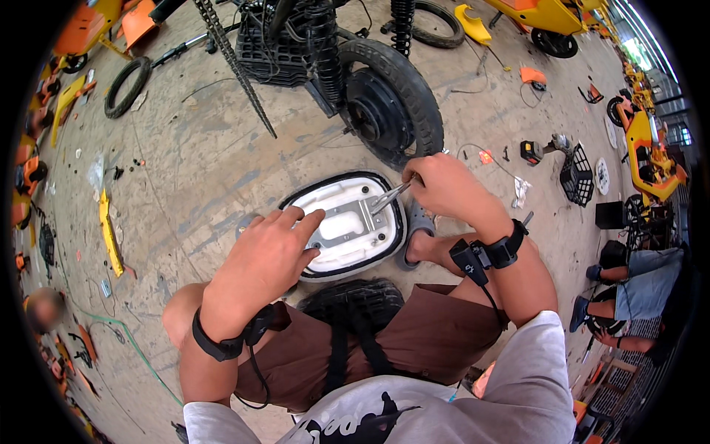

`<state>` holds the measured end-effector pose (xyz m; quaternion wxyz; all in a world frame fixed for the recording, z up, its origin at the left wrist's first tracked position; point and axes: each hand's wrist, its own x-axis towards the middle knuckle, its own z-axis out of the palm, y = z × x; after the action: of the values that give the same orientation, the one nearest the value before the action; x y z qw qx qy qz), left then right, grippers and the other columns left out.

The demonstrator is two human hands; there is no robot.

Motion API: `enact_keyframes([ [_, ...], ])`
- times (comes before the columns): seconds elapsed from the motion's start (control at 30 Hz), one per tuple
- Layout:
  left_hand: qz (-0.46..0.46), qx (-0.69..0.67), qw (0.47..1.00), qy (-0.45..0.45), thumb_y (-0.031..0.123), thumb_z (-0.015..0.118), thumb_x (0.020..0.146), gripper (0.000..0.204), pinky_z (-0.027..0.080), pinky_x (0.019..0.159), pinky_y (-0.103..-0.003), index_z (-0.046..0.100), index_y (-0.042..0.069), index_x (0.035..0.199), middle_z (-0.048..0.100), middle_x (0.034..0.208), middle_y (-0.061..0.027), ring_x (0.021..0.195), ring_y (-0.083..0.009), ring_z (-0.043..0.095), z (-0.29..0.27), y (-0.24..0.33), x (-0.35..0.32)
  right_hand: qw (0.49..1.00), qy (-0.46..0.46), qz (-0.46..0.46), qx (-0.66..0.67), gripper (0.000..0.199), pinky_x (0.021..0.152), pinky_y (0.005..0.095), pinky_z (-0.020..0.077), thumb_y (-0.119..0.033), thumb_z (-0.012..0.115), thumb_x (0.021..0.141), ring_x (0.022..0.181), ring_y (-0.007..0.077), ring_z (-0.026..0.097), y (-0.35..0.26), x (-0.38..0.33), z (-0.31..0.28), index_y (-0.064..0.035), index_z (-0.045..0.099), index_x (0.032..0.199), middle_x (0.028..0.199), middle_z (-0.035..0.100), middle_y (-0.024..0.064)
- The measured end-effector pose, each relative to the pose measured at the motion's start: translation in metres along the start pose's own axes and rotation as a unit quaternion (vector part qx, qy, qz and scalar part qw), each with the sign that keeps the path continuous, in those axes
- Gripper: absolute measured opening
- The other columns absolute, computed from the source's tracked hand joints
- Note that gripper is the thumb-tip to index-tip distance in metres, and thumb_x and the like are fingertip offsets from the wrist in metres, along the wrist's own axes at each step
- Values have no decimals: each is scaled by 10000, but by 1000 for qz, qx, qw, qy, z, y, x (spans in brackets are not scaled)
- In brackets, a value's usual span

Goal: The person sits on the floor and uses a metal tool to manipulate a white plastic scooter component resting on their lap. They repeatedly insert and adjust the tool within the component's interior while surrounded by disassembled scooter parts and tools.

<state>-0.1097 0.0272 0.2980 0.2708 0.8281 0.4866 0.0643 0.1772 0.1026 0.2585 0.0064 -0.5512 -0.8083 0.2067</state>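
A seat-like pad [347,181] lies upside down on the floor between my feet, showing a white plastic base with a dark rim. A grey metal bracket [355,238] is fixed across that base. My right hand [450,185] is closed around a slim silver metal hand tool [388,197], its tip at the right end of the bracket. Whether the tool is pliers or a wrench, I cannot tell. On the pad's left side rests my left hand [259,255], fingers apart and holding nothing.
Just beyond the pad stands a vehicle's rear wheel [384,111], with a chain [237,70] hanging to its left. A loose tyre [127,87], a yellow bar [111,233], a battery pack [530,152] and a black basket [577,175] lie around. Another person [643,288] is at the right.
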Motion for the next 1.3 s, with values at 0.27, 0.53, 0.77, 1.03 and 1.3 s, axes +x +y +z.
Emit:
enact_keyframes([
  [0.27,0,7,1000,-6,131,702,807,461,486,879,-436,576,28,1238,621,1083,-170,1010,-383,596,0,0,0,993,82,-73,-52,148,746,446,529,-178,716,761,822,359,673,7,-7,-1,-37,743,795,872,693,160],
  [0.53,-3,4,1000,-3,133,698,809,457,488,871,-437,578,36,1239,622,1079,-167,1001,-383,600,-1,2,1,997,53,48,22,565,645,478,497,-207,713,816,685,399,646,-8,3,11,-91,473,1314,659,640,191],
  [0.77,-5,10,1000,-4,130,695,812,451,489,870,-438,576,41,1238,621,1084,-161,1003,-380,599,-2,0,-2,999,11,-49,18,292,765,470,517,-143,677,806,838,391,655,0,6,6,-59,692,1085,855,684,199],
  [1.03,4,6,1000,8,132,701,810,461,488,875,-437,571,37,1242,617,1093,-164,1008,-381,597,1,-1,-3,992,2,-33,-123,256,701,432,540,-260,769,734,776,357,679,3,1,-7,-26,733,834,771,688,177],
  [1.3,-1,4,1000,1,133,701,810,459,488,885,-436,574,35,1240,618,1096,-167,1018,-381,597,0,0,-2,990,-35,94,-101,413,652,431,517,-405,761,759,710,350,661,-5,6,-2,4,709,736,698,656,178],
])
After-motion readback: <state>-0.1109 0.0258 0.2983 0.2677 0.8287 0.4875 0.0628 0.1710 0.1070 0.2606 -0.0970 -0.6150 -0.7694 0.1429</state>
